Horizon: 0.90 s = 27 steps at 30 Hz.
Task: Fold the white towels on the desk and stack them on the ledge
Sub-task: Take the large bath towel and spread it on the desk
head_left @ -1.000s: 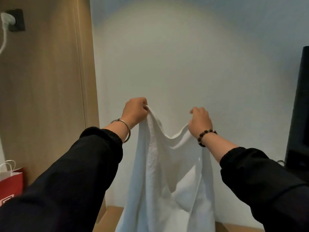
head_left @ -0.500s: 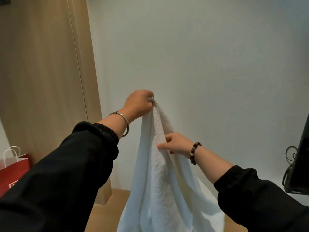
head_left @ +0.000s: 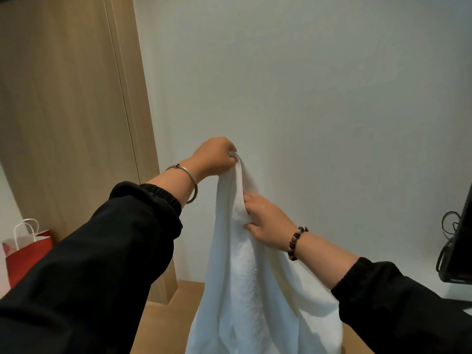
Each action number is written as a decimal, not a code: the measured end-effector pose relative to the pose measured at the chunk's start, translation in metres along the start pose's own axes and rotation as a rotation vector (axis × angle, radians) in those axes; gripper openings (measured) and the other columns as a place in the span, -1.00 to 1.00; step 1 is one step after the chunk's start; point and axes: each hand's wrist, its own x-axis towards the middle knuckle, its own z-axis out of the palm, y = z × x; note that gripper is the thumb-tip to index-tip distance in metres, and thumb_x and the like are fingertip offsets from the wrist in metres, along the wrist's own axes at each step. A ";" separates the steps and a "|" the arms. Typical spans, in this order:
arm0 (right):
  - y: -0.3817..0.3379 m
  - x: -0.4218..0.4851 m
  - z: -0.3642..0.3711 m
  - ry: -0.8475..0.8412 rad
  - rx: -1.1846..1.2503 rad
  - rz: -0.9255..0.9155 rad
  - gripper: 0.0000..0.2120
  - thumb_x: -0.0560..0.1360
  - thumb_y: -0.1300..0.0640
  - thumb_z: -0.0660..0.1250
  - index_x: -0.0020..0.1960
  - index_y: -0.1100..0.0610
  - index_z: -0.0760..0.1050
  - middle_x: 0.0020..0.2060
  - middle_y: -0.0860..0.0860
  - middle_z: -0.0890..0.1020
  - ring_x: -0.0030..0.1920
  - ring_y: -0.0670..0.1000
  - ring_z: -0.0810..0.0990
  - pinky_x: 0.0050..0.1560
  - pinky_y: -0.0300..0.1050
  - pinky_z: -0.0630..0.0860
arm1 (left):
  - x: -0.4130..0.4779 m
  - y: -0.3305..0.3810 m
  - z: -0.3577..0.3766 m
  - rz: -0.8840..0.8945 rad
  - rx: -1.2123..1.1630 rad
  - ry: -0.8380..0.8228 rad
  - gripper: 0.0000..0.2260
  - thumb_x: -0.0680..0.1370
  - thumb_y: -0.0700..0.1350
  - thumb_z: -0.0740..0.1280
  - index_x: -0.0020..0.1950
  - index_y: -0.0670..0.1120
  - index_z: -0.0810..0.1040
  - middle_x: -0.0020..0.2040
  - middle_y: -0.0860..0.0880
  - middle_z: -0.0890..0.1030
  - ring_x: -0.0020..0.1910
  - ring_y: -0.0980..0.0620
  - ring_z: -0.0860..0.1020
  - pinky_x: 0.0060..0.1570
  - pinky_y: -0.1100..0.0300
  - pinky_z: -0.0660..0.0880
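- The white towel (head_left: 245, 277) was cut off by the frame's bottom edge; a dark object (head_left: 459, 251) at far right was only partly seen.
- The towel's top was clenched in the raised left hand (head_left: 214, 157) at centre; a fold just below was pinched by the right hand (head_left: 265, 221).
- A red paper bag (head_left: 25, 254) was noted at lower left, contents hidden.

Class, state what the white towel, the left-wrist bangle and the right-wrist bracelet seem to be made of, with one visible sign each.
White towel: probably cotton terry, matte; fuzzy pile, soft drape. Bangle: metal, perhaps silver or steel, polished; thin hoop with bright glints. Bracelet: round beads, possibly wood or stone, dull brown and grey; unclear which.
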 end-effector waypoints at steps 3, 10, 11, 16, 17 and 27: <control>0.008 -0.001 -0.011 -0.139 -0.547 -0.176 -0.60 0.41 0.15 0.23 0.24 0.12 0.47 0.30 -0.08 0.42 0.46 0.02 0.13 0.41 -0.03 0.02 | -0.003 0.005 -0.007 0.054 0.054 -0.208 -0.71 0.42 -0.30 0.16 -0.06 -0.10 0.64 -0.11 -0.12 0.64 -0.16 -0.08 0.51 -0.21 0.19 0.40; 0.007 -0.002 -0.028 -0.117 -0.807 -0.306 -0.83 0.39 0.16 0.20 -0.07 0.12 0.51 -0.11 -0.04 0.53 -0.03 0.03 0.39 -0.07 -0.13 0.11 | -0.008 0.010 -0.002 0.098 0.073 -0.370 -0.73 0.43 -0.32 0.16 -0.16 0.00 0.56 -0.23 0.00 0.56 -0.19 -0.02 0.49 -0.23 0.22 0.38; 0.007 -0.003 -0.027 -0.124 -0.836 -0.309 -0.86 0.39 0.16 0.20 -0.09 0.11 0.50 -0.14 -0.04 0.53 -0.05 0.03 0.40 -0.07 -0.13 0.15 | -0.008 0.010 -0.001 0.093 0.075 -0.387 -0.75 0.43 -0.31 0.16 -0.19 0.00 0.55 -0.26 0.02 0.55 -0.22 0.01 0.48 -0.27 0.23 0.37; 0.014 -0.002 -0.020 -0.115 -0.811 -0.170 -0.95 0.42 0.18 0.16 -0.15 0.05 0.30 -0.18 -0.01 0.45 -0.07 0.06 0.37 -0.07 -0.10 0.09 | -0.009 0.006 0.005 0.049 0.005 -0.467 -0.81 0.44 -0.29 0.19 -0.23 -0.12 0.58 -0.31 -0.01 0.53 -0.30 0.03 0.42 -0.28 0.22 0.40; 0.017 -0.002 -0.019 -0.115 -0.776 -0.130 -0.93 0.42 0.17 0.16 -0.17 0.04 0.26 -0.20 -0.03 0.43 -0.08 0.04 0.35 -0.08 -0.09 0.07 | -0.009 0.005 0.006 0.043 -0.018 -0.478 -0.82 0.45 -0.29 0.20 -0.18 -0.15 0.60 -0.29 -0.02 0.54 -0.29 0.02 0.43 -0.26 0.21 0.41; 0.049 -0.016 0.014 -0.075 -0.435 0.412 -0.77 0.56 0.11 0.09 -0.25 0.01 0.39 -0.33 -0.10 0.46 0.06 -0.01 0.43 0.41 0.25 -0.11 | -0.020 0.000 0.020 -0.036 -0.161 -0.642 -0.84 0.45 -0.28 0.25 -0.12 -0.19 0.62 -0.35 -0.06 0.42 -0.37 -0.03 0.32 -0.53 0.32 0.25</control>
